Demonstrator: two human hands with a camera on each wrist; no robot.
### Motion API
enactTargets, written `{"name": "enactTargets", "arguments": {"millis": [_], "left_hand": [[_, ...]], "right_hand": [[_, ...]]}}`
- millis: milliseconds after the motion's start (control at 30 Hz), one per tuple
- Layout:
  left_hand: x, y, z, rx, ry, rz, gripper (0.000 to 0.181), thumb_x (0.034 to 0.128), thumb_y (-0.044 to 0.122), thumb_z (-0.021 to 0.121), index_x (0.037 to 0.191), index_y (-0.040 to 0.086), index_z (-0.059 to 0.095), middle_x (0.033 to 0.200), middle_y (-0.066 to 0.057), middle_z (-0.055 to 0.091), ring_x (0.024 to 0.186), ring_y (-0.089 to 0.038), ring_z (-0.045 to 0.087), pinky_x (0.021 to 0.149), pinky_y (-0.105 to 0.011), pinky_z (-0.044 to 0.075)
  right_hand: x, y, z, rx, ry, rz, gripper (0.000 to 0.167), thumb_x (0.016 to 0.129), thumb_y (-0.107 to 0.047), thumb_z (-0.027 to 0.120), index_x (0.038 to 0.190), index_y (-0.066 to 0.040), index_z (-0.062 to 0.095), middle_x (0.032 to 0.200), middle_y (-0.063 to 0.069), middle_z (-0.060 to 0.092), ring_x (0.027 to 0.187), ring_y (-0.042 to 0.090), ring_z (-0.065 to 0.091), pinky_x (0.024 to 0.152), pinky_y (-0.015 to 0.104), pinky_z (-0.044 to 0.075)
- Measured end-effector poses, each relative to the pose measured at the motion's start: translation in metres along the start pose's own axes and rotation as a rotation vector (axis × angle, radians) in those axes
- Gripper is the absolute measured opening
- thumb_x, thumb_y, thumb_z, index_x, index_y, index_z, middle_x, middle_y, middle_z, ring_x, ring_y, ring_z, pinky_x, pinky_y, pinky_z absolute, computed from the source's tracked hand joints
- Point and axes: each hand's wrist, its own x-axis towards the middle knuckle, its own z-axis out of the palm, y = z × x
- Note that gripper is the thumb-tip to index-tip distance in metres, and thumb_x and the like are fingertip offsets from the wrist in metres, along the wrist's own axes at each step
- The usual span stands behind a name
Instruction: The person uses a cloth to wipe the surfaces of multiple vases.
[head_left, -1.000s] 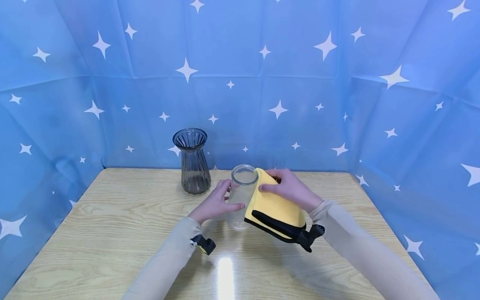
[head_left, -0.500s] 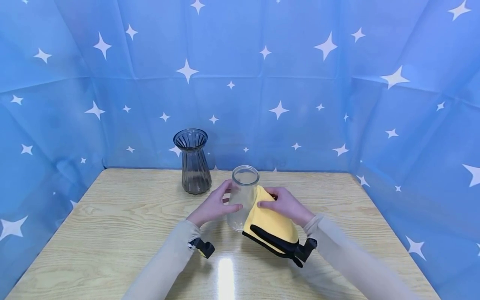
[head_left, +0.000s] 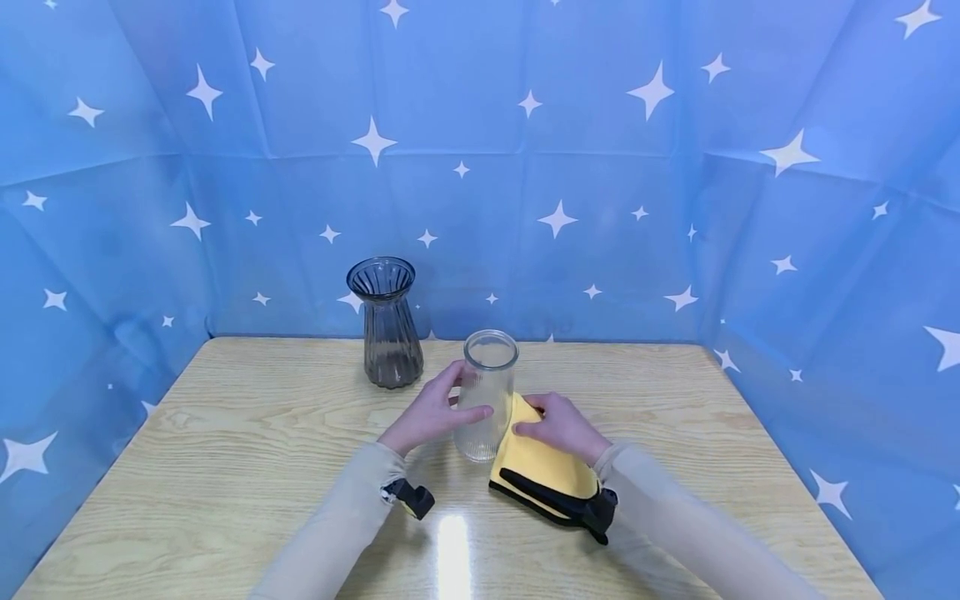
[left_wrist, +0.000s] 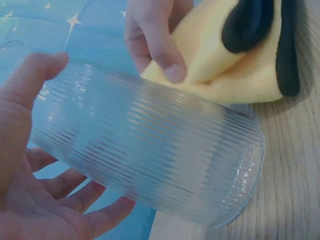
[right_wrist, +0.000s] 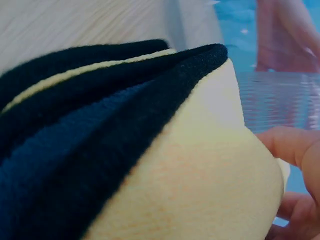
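A clear glass vase with fine ribs (head_left: 483, 383) stands upright on the table in the head view. My left hand (head_left: 429, 412) holds it from the left, thumb in front and fingers behind; the left wrist view shows the vase's ribbed wall (left_wrist: 150, 145). My right hand (head_left: 561, 427) pinches a folded yellow cloth with black edging (head_left: 543, 467) against the vase's right side. Up close, the cloth (right_wrist: 200, 170) hides part of the right fingers. Its lower end hangs near the tabletop; whether it touches there I cannot tell.
A smoky grey fluted vase with a flared rim (head_left: 392, 342) stands behind and left of the clear one. The light wooden table (head_left: 225, 467) ends at a blue star-patterned curtain (head_left: 480, 167) on the back and both sides.
My right hand has slid the cloth down along the clear vase's right side, from near the rim to about mid-height. The left hand and both vases have stayed almost in place.
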Motion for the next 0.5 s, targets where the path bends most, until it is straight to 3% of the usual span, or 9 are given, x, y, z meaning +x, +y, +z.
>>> {"name": "enactTargets", "arguments": {"millis": [233, 500], "left_hand": [[-0.0017, 0.0022, -0.0008, 0.042, 0.048, -0.014, 0.053, 0.0836, 0.024, 0.077, 0.127, 0.01, 0.049, 0.123, -0.007, 0.055, 0.121, -0.029, 0.05, 0.098, -0.048, 0.045], [-0.0006, 0.0015, 0.0004, 0.037, 0.029, -0.022, 0.055, 0.0837, 0.028, 0.076, 0.128, 0.011, 0.048, 0.125, -0.007, 0.054, 0.123, -0.031, 0.049, 0.096, -0.048, 0.046]], "right_hand": [[0.0054, 0.0012, 0.0077, -0.124, -0.052, -0.006, 0.016, 0.086, -0.013, 0.069, 0.098, -0.003, 0.068, 0.066, -0.002, 0.057, 0.054, 0.01, 0.048, 0.053, 0.025, 0.042], [0.0048, -0.0031, 0.0086, -0.174, -0.084, 0.03, 0.015, 0.087, -0.01, 0.068, 0.098, -0.001, 0.067, 0.067, 0.001, 0.055, 0.056, 0.011, 0.044, 0.054, 0.026, 0.039]]}}
